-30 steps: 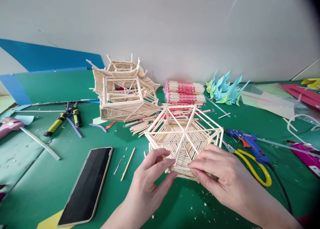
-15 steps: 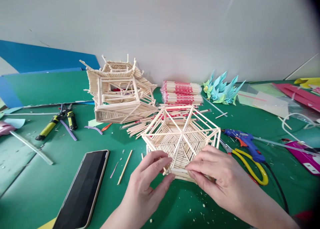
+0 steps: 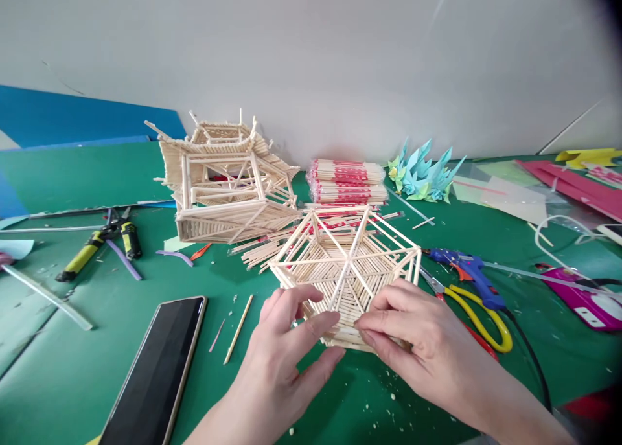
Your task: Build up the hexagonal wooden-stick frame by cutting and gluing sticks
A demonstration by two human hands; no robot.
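Observation:
A six-sided frame [image 3: 350, 258] of thin wooden sticks stands in front of me, with spokes meeting at a central hub above a floor of close-laid sticks. My right hand [image 3: 422, 341] pinches a wooden stick at the frame's near edge; the fingertips hide much of it. Just left of that, my left hand [image 3: 286, 348] is open, thumb and fingers parted around the near-left corner. Whether its fingers still touch the frame I cannot tell. Behind stands a larger pavilion-like stick model [image 3: 218, 231] with a slatted roof.
Bundled sticks in red-printed wrappers [image 3: 347, 173] lie at the back, beside blue paper foliage [image 3: 422, 170]. A blue glue gun [image 3: 469, 273] and yellow-handled scissors [image 3: 486, 315] lie right. Leftward are a phone [image 3: 155, 367], a loose stick [image 3: 238, 328] and yellow-black pliers [image 3: 82, 257].
My left thumb and fingers have spread apart, loosening from the frame's near edge. The right hand keeps its pinch there. The whole view has shifted slightly.

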